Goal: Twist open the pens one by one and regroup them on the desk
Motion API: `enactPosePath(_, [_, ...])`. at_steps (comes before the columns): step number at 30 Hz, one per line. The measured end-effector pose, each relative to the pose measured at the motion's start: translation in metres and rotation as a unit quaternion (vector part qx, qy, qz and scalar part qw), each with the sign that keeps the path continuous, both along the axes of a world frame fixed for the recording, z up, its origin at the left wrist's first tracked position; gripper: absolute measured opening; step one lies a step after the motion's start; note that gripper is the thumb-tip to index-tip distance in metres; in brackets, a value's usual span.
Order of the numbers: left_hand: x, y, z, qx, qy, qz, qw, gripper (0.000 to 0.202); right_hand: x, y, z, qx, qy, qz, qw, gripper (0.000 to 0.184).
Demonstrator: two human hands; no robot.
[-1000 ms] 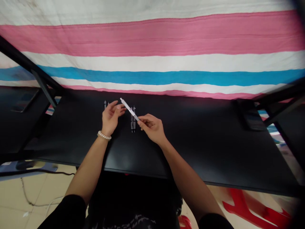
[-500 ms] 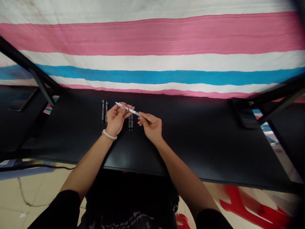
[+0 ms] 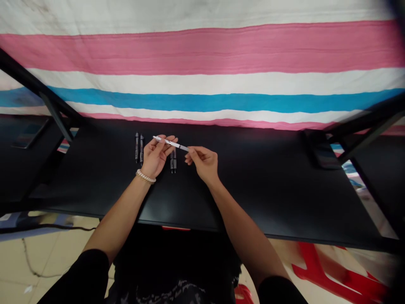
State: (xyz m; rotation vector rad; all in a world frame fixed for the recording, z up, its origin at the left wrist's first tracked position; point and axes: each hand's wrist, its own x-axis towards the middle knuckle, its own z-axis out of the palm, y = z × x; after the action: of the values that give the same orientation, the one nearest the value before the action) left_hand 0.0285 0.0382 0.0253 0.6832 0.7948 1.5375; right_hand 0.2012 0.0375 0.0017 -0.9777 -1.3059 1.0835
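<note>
Above the black table, a slim white pen [image 3: 173, 144] with a grey end spans my two hands, tilted down toward the right. My left hand [image 3: 156, 155], with a pale bracelet at the wrist, pinches its white body between thumb and fingers. At the grey end, the thumb and fingertips of my right hand [image 3: 204, 162] are closed on the pen. Two dark pens [image 3: 139, 148] lie side by side just left of my left hand. Below the white pen rest two more dark pens [image 3: 173, 162], their upper parts hidden by my left fingers.
The black table [image 3: 268, 190] meets a striped cloth [image 3: 202, 102] at its back edge. A dark phone-like slab [image 3: 322, 150] lies at the right, near a black metal frame [image 3: 53, 114] that stands on both sides. A red plastic stool [image 3: 332, 274] is on the floor at lower right.
My right hand has shifted slightly right and up, and more of the pen's grey end shows between the hands. My left hand has barely moved.
</note>
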Motion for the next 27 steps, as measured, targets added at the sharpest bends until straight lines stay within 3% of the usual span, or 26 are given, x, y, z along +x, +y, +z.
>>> enactPosePath(4, [-0.001, 0.002, 0.002, -0.012, 0.001, 0.002, 1.0, 0.02, -0.001, 0.001, 0.0, 0.025, 0.038, 0.003, 0.999, 0.026])
enactPosePath(7, [-0.001, 0.002, 0.003, -0.021, 0.0, -0.002, 1.0, 0.02, -0.001, 0.001, 0.0, -0.02, 0.032, 0.011, 0.999, 0.027])
enactPosePath(10, [0.0, 0.002, 0.002, -0.021, -0.009, -0.006, 1.0, 0.021, -0.001, -0.001, 0.001, 0.021, 0.008, -0.004, 1.0, 0.023])
enactPosePath(12, [0.001, 0.001, 0.001, -0.015, -0.018, -0.009, 1.0, 0.022, -0.002, -0.003, 0.003, 0.031, 0.019, -0.004, 0.999, 0.033])
enactPosePath(14, [0.002, 0.001, 0.0, -0.012, -0.026, -0.015, 0.999, 0.023, -0.003, -0.004, 0.003, -0.011, 0.027, 0.007, 1.0, 0.042])
enactPosePath(17, [0.0, 0.003, -0.001, -0.007, -0.033, -0.014, 0.999, 0.024, -0.004, -0.004, 0.005, -0.057, 0.025, -0.006, 0.998, 0.038])
enactPosePath(23, [-0.019, 0.013, -0.001, 0.005, -0.046, 0.056, 0.997, 0.017, -0.002, -0.005, 0.009, -0.039, 0.031, -0.053, 0.997, 0.031])
enactPosePath(27, [-0.015, 0.01, -0.001, -0.018, -0.027, 0.04, 0.999, 0.019, -0.007, -0.007, 0.009, -0.045, 0.034, -0.044, 0.997, 0.03])
